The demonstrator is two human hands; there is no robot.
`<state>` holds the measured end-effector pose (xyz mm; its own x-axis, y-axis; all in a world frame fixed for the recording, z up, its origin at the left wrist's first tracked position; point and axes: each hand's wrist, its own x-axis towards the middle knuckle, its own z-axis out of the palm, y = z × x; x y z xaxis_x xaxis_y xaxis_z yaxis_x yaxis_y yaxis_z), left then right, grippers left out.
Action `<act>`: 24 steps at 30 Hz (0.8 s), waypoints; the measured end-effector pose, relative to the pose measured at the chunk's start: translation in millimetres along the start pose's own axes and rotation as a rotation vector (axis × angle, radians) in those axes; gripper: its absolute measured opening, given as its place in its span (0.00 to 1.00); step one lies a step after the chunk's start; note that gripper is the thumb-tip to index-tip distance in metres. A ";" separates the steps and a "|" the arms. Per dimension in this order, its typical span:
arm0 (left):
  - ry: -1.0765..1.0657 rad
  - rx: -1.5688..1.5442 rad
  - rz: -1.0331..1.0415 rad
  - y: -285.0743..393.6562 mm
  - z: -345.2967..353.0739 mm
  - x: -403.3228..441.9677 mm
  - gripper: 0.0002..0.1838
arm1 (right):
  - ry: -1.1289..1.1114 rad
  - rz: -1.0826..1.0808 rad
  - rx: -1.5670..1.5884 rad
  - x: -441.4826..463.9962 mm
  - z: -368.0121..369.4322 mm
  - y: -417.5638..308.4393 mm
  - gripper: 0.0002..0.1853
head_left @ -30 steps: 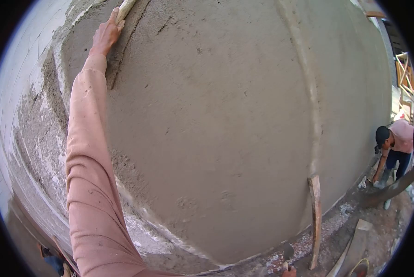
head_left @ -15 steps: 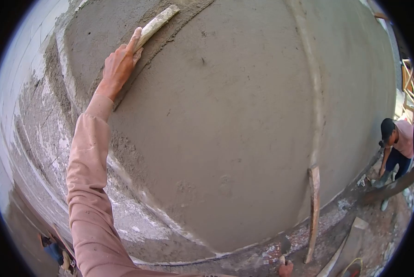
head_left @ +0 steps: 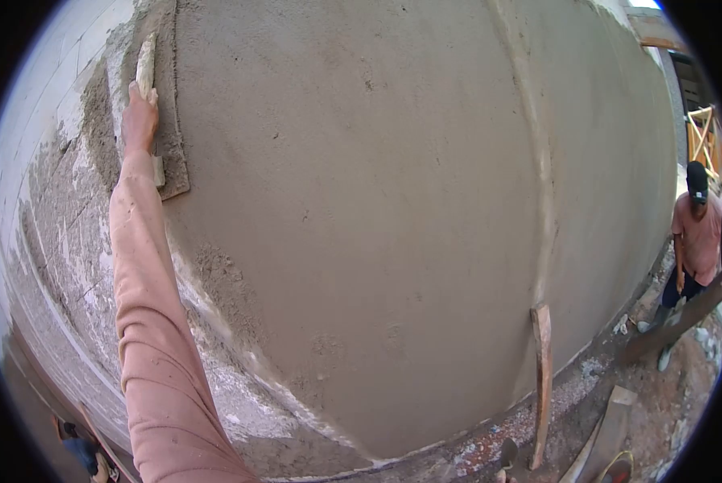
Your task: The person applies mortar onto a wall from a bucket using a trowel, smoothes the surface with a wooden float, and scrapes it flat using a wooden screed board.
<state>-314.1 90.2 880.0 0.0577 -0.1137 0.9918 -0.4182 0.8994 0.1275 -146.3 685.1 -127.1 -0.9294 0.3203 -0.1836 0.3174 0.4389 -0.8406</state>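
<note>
My left hand (head_left: 140,121) is closed round the pale handle (head_left: 146,63) of a long, mortar-covered float (head_left: 174,173). The float lies flat on the wet grey plaster (head_left: 361,225) near the upper left, almost upright. Only a sliver of my right hand (head_left: 502,476) shows at the bottom edge, by the handle of a small trowel (head_left: 508,452). Its fingers are mostly cut off by the frame. Rough plaster patches lie below the float.
A wooden board (head_left: 542,386) leans on the wall at the lower right. Planks (head_left: 610,427) and rubble lie on the ground. A co-worker (head_left: 699,233) stands at the far right, near a dark beam (head_left: 675,326). Another person (head_left: 83,455) is at the lower left.
My left hand and the float swung right and tilted, then moved back left to nearly upright. My right hand has dropped mostly out of view. The co-worker at the right has straightened up.
</note>
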 end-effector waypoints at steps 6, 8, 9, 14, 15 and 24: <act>-0.257 -0.428 -0.101 -70.4 -49.0 -29.5 0.35 | 0.068 -0.125 0.054 -6.5 60.3 119.1 0.25; -0.396 -0.735 -0.181 -65.3 -72.8 -47.0 0.36 | 0.014 -0.081 0.043 -18.8 67.8 83.9 0.25; -0.406 -0.754 -0.173 -69.5 -75.4 -52.6 0.37 | -0.010 -0.069 -0.074 -27.4 79.9 69.1 0.25; -0.401 -0.630 -0.043 -82.1 -78.2 -90.3 0.36 | -0.135 -0.110 -0.178 -81.0 105.9 -13.4 0.22; -0.403 -0.566 -0.007 -71.3 -81.4 -100.2 0.35 | -0.138 -0.144 -0.145 -86.0 115.0 -15.2 0.22; -0.355 -0.460 0.294 67.8 -22.8 -110.5 0.34 | 0.016 -0.089 0.062 -110.2 111.1 -84.7 0.18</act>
<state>-328.2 173.3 778.9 -0.3360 0.1025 0.9363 0.0644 0.9942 -0.0857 -91.8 519.4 -92.3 -0.9501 0.2958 -0.0989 0.2208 0.4139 -0.8832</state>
